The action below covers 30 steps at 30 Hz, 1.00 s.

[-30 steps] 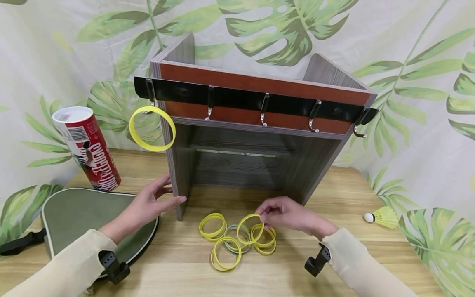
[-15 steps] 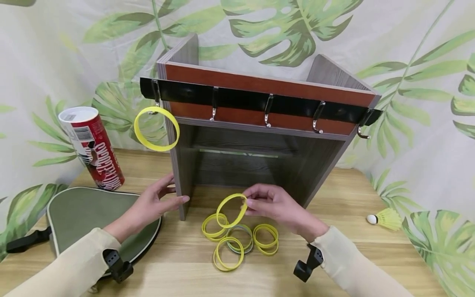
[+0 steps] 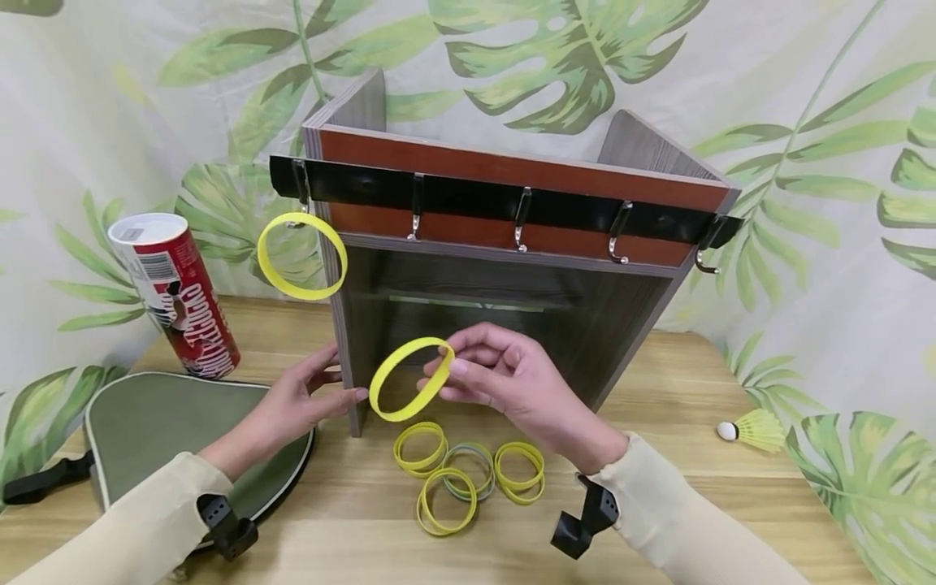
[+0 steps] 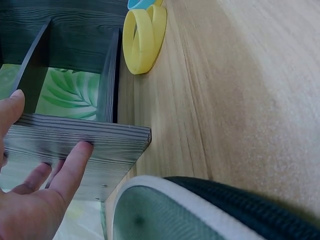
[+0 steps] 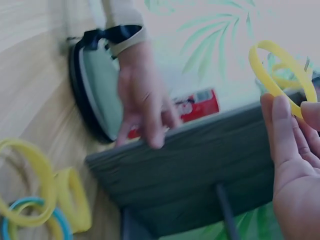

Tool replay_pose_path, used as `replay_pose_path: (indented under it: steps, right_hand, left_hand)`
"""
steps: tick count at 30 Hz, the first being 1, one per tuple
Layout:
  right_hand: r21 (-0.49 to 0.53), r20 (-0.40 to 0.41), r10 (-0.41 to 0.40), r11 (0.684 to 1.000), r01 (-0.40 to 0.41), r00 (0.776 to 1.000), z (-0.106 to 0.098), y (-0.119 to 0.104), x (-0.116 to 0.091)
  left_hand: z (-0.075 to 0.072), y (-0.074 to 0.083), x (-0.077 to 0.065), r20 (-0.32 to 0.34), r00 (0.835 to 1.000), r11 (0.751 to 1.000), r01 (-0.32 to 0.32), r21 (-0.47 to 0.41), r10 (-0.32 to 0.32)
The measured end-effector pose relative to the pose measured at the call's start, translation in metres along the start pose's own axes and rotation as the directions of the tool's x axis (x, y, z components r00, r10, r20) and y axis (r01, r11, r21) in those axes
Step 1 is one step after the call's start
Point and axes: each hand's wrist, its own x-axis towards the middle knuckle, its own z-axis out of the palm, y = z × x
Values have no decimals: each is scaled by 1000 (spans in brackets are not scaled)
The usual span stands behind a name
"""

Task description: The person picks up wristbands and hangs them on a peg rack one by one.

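The yellow band [image 3: 422, 400], above the bench [image 3: 329, 536], is pinched at its two o'clock by the right grip [image 3: 522, 390]. Probably light, rubbery and bendy, best taken by its rim. Loose bands [image 3: 419, 472] lie around five o'clock. At nine, the left grip [image 3: 303, 398] straddles the side panel [image 3: 344, 349], thumb opposite fingers. Towards ten, a red can [image 3: 179, 301] bears a barcode and "CHOCO", seemingly.

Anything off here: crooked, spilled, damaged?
Nothing spilled or visibly damaged. Slightly odd: the black hook rail overhangs both sides of the gray wood-grain shelf, as if cut too long for it.
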Motion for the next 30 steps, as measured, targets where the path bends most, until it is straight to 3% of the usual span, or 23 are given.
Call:
replay_pose_path:
  steps: [5,11,22,30]
  right_hand:
    - [58,-44,-101,993,104,994,12,-18,4]
    - [125,-117,-206,967,221,971,19,-36,11]
    - [188,-204,-238,942,277,950,28,-41,20]
    - [189,-261,-210,946,263,942,30,-38,21]
  left_hand:
    - [1,-1,0,-1,1000,1000,2,-4,-2]
    - [1,-1,0,3,1000,1000,5,-28,-5]
    - [0,-1,-1,7,1000,999,11,-32,-10]
    - [-1,-2,0,10,1000,999,15,-35,-15]
